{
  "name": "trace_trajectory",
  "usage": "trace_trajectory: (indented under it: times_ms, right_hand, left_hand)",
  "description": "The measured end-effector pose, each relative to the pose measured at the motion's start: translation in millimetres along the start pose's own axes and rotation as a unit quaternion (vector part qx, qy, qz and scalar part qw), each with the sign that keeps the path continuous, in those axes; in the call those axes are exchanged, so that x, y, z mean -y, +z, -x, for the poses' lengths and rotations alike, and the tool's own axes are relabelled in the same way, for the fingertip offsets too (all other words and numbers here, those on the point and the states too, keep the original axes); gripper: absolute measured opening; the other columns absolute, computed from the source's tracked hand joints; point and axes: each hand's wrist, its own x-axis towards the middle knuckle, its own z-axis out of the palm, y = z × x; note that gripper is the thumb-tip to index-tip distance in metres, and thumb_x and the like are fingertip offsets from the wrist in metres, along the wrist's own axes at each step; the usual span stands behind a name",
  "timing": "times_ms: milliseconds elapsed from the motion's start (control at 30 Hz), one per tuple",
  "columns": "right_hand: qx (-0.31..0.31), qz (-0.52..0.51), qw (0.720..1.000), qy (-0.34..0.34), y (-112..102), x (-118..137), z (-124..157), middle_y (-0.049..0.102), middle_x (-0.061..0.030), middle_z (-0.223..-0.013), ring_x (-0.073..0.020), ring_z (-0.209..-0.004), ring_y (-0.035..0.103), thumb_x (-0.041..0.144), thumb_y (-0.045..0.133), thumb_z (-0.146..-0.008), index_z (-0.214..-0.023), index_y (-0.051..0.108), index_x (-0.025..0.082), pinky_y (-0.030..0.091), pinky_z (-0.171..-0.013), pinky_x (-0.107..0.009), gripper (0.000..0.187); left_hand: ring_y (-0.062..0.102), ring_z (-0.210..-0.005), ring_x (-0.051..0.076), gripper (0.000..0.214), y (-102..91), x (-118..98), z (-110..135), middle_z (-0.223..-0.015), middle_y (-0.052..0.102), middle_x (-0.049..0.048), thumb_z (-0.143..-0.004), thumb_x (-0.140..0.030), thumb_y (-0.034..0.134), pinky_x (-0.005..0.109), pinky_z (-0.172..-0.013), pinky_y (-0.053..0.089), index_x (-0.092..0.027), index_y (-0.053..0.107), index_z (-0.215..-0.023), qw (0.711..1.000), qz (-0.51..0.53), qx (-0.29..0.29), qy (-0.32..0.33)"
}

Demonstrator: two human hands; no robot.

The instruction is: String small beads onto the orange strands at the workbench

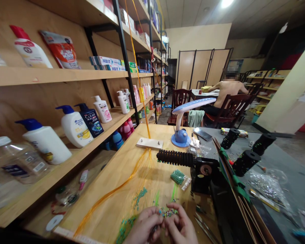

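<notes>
My left hand (142, 225) and my right hand (180, 227) meet at the bottom of the view, their fingertips pinching a short strand of multicoloured beads (169, 212). Orange threads (117, 188) run across the wooden table (101, 217) from a small pegged board (149, 143). Loose teal beads (139, 198) lie just beyond my hands, with a further scatter (125, 228) beside my left hand. A small bag of green beads (178, 177) sits farther up. Metal tweezers (204, 227) lie to the right of my right hand.
A black spool holder (175, 158) stands on the table beside a blue desk lamp (181, 137) and a phone (202, 134). Shelves of shampoo bottles (75, 125) line the left. A grey table (277, 159) with black spools adjoins on the right. A seated person (227, 91) is farther back.
</notes>
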Motion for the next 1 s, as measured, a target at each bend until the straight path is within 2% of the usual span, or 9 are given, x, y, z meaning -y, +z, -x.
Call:
trace_trajectory:
  times_ms: [100,233,400,533,767,867,1000]
  right_hand:
    - [0.010,0.015,1.000,-0.019,-3,-2,-1,0.062,0.0030,-0.051,-0.0106,-0.042,0.051,0.064,0.071,-0.072,-0.097,0.061,0.018,0.037,-0.046,-0.022,0.054]
    - [0.037,0.040,0.998,-0.011,-8,-1,-4,0.062,0.0021,-0.052,-0.0102,-0.042,0.049,0.065,0.067,-0.075,-0.087,0.063,0.017,0.034,-0.046,-0.022,0.049]
    - [0.081,0.058,0.995,0.029,-12,6,-10,0.059,0.0025,-0.058,-0.0088,-0.046,0.048,0.067,0.068,-0.073,-0.071,0.059,0.017,0.035,-0.048,-0.020,0.051]
    - [0.059,0.071,0.994,0.052,-12,6,-13,0.052,0.0052,-0.055,-0.0069,-0.042,0.044,0.075,0.068,-0.063,-0.066,0.054,0.017,0.031,-0.043,-0.019,0.060]
    - [0.028,0.048,0.997,0.046,-10,-2,-13,0.050,0.0067,-0.053,-0.0060,-0.041,0.041,0.074,0.069,-0.063,-0.066,0.055,0.017,0.031,-0.041,-0.018,0.059]
    - [0.004,0.020,0.998,0.065,-8,-1,-13,0.047,0.0084,-0.049,-0.0051,-0.039,0.038,0.075,0.073,-0.056,-0.065,0.055,0.018,0.029,-0.040,-0.017,0.061]
    - [-0.003,-0.014,0.995,0.094,-7,-7,-14,0.043,0.0110,-0.042,-0.0034,-0.035,0.030,0.072,0.078,-0.051,-0.064,0.053,0.019,0.020,-0.035,-0.015,0.059]
  left_hand:
    - [0.036,-0.030,0.002,0.018,-0.3,1,-1,-0.051,0.062,-0.0034,-0.059,-0.027,0.073,0.019,-0.035,0.015,-0.015,0.060,-0.063,1.000,-0.001,0.000,-0.001]
    - [0.036,-0.031,0.002,0.019,-1.4,4,-3,-0.050,0.059,-0.0045,-0.058,-0.028,0.074,0.019,-0.034,0.017,-0.016,0.058,-0.059,1.000,-0.027,-0.004,0.009]
    - [0.038,-0.032,0.004,0.033,0.6,2,0,-0.045,0.052,-0.0075,-0.061,-0.042,0.077,0.018,-0.036,0.020,-0.019,0.053,-0.059,0.993,-0.108,-0.005,0.038]
    - [0.039,-0.035,0.005,0.044,7.2,-4,8,-0.045,0.048,-0.0105,-0.061,-0.054,0.078,0.018,-0.039,0.025,-0.020,0.049,-0.062,0.990,-0.127,-0.011,0.063]
    - [0.041,-0.038,0.006,0.055,8.4,4,0,-0.047,0.048,-0.0100,-0.058,-0.069,0.074,0.018,-0.039,0.028,-0.021,0.048,-0.065,0.990,-0.119,-0.034,0.067]
    - [0.041,-0.040,0.006,0.055,10.4,4,1,-0.051,0.048,-0.0097,-0.059,-0.070,0.073,0.019,-0.041,0.033,-0.020,0.050,-0.066,0.988,-0.128,-0.035,0.082]
    - [0.041,-0.043,0.007,0.049,11.4,3,4,-0.053,0.047,-0.0093,-0.066,-0.065,0.072,0.019,-0.043,0.035,-0.020,0.051,-0.067,0.983,-0.152,-0.020,0.104]
